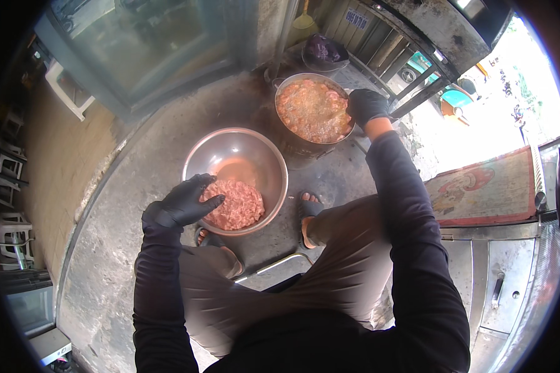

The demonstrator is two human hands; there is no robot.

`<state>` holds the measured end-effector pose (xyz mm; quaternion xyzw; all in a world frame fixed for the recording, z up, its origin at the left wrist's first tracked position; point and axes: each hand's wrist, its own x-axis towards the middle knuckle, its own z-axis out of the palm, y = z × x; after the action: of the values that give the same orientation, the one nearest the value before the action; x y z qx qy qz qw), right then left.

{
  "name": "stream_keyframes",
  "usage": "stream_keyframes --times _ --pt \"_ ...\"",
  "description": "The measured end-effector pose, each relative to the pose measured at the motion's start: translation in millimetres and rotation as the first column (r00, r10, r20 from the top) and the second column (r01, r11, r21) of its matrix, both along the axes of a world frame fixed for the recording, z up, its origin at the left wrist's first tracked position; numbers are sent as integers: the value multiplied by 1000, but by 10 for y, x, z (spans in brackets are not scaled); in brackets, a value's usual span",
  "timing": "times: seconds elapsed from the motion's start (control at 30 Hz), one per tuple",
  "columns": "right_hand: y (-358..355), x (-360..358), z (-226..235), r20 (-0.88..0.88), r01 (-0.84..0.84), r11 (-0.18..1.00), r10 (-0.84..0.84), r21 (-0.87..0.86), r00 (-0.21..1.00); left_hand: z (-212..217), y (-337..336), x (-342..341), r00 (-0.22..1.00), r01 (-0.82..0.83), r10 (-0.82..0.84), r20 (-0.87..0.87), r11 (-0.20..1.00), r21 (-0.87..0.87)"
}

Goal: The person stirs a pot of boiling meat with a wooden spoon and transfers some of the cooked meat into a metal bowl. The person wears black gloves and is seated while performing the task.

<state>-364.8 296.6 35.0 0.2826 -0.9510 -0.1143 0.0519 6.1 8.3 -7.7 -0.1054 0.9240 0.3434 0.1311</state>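
A wide metal bowl [269, 155] rests on the grey floor in front of me, with a mound of pink minced meat [238, 206] in its near part. My left hand [182, 204], in a black glove, lies over the bowl's left rim; its thumb and fingers are spread against the meat. Farther right stands a deep metal pot [302, 144] filled with bubbling liquid and pinkish-brown pieces [312, 110]. Beside the pot's right rim, my black-gloved right hand [368, 107] is closed, its fingertips hidden. What it holds, if anything, does not show.
Behind the pot sits a container with a dark purple plastic bag [323, 50]. A glass-paned door frame [149, 56] stands at the far left. To my right is a metal cabinet [507, 280] with a red-edged board [479, 189] above it. White plastic stools [68, 90] stand at left.
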Motion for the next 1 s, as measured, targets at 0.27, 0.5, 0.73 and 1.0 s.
stream_keyframes --times 0.27,0.5,0.73,1.0 --pt "-71 -82 -177 -18 -60 998 61 5 998 -22 -20 10 1000 3 -3 1 1000 -13" --pt "-65 -80 -119 -48 -65 997 63 -39 997 -12 -12 6 1000 3 -3 -7 1000 -9" --pt "67 -53 -17 -28 -62 998 62 2 998 -9 -8 5 1000 -9 9 14 1000 -9" --pt "237 -262 -196 159 -89 993 100 -72 982 -68 -21 16 1000 -5 4 -22 1000 -11"
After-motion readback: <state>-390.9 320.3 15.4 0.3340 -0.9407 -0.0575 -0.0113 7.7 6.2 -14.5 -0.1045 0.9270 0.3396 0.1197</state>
